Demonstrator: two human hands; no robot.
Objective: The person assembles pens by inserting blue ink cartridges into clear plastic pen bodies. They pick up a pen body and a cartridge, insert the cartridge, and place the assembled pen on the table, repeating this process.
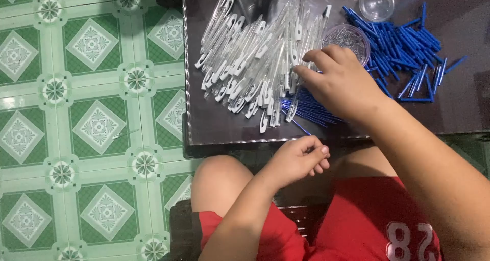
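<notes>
A heap of clear pen barrels with white clips (250, 62) covers the left part of the dark tabletop (214, 123). My right hand (342, 85) reaches over it, its fingertips down on the barrels at the heap's right edge; whether it grips one is hidden. A bundle of thin blue refills (309, 110) lies under that hand. My left hand (298, 159) hovers below the table's front edge, above my lap. Its fingers are pinched on one thin blue refill (302, 129) that points up toward the bundle.
A clear bowl of tiny metal parts (352, 36) sits just behind my right hand. Loose blue pen pieces (408, 46) are piled at the right, with an empty clear cup (376, 3) behind them. Green patterned floor tiles (92, 123) lie to the left.
</notes>
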